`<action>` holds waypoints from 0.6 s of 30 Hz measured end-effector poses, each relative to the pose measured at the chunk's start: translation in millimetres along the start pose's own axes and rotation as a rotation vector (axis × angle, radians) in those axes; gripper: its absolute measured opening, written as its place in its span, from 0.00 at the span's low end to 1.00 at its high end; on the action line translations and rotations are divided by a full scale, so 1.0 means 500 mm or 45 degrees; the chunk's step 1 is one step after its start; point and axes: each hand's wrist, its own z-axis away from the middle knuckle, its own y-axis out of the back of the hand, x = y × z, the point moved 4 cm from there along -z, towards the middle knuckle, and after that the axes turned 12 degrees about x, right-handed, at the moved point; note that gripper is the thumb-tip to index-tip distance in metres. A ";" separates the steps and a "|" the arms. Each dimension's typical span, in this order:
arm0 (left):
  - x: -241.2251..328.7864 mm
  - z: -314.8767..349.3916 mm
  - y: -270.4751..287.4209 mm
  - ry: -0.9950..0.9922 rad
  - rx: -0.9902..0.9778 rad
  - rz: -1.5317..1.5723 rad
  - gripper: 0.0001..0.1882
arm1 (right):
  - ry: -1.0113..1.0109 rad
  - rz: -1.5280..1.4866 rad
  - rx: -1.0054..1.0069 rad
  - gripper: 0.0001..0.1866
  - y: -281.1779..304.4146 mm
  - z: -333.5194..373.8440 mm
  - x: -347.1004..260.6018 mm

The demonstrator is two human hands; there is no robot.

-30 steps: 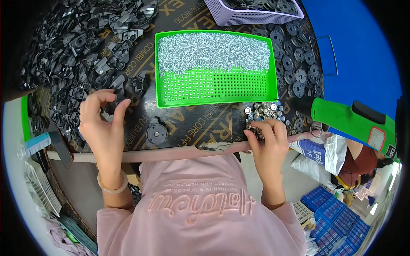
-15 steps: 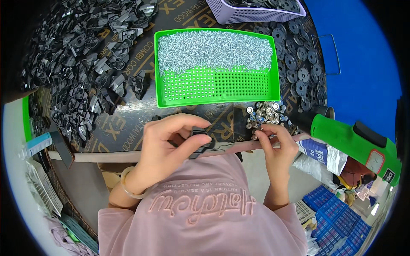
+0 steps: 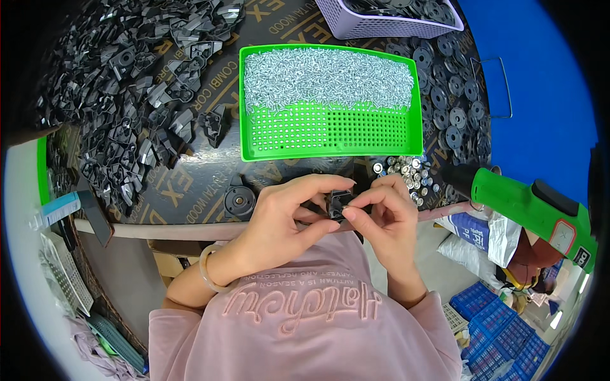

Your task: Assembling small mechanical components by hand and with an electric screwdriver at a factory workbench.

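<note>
My left hand (image 3: pixel 289 213) grips a small black plastic part (image 3: pixel 337 203) between thumb and fingers, just above the table's near edge. Against that part's right side is my right hand (image 3: pixel 383 213), its thumb and forefinger pinched together. Whatever lies between those fingertips is tiny and mostly hidden; only a faint glint shows. A pile of small round metal pieces (image 3: pixel 416 174) sits just beyond the right hand. Left of my left hand, a black plastic housing (image 3: pixel 239 200) with a round disc in it lies on the table.
A green basket (image 3: pixel 330 155) of small silvery screws stands mid-table. Black plastic parts (image 3: pixel 146 95) heap at the left, black discs (image 3: pixel 456 117) at the right. A lilac basket (image 3: pixel 394 28) stands at the back. A green power tool (image 3: pixel 527 206) juts in from the right.
My right hand has moved left from the metal pieces to the black part in my left hand. The left hand has shifted slightly right, uncovering the housing on the table.
</note>
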 end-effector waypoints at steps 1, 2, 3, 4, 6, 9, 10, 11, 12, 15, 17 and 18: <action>0.000 0.000 0.000 -0.015 -0.009 0.004 0.29 | 0.001 -0.001 -0.004 0.09 -0.003 0.000 0.005; -0.002 0.001 0.000 -0.015 -0.007 0.005 0.29 | -0.002 -0.070 0.032 0.09 -0.004 0.001 0.010; -0.004 0.002 -0.001 -0.011 -0.011 0.016 0.29 | -0.006 -0.139 0.069 0.10 -0.003 0.001 0.014; -0.006 0.003 -0.002 -0.006 -0.016 0.027 0.29 | -0.006 -0.138 0.068 0.10 -0.005 0.002 0.016; -0.008 0.003 -0.003 0.009 -0.019 0.041 0.30 | -0.124 -0.211 0.065 0.12 -0.006 0.004 0.022; -0.013 0.004 -0.006 0.046 -0.037 0.112 0.31 | -0.195 -0.309 0.026 0.12 -0.008 0.007 0.027; -0.014 0.004 -0.008 0.069 -0.049 0.169 0.32 | -0.194 -0.307 0.030 0.12 -0.007 0.006 0.025; -0.015 0.004 -0.008 0.068 -0.054 0.172 0.32 | -0.180 -0.300 0.028 0.12 -0.006 0.006 0.020; -0.017 0.004 -0.007 0.097 -0.069 0.188 0.34 | -0.166 -0.293 0.026 0.12 -0.004 0.005 0.018; -0.014 0.001 -0.011 0.165 -0.055 0.278 0.35 | -0.033 -0.228 0.001 0.11 0.006 0.000 0.011; -0.016 0.001 -0.012 0.203 -0.024 0.352 0.35 | -0.140 -0.229 0.041 0.11 0.029 -0.004 0.011; -0.022 0.003 -0.008 0.219 -0.015 0.320 0.35 | -0.247 -0.230 0.079 0.11 0.045 -0.006 0.011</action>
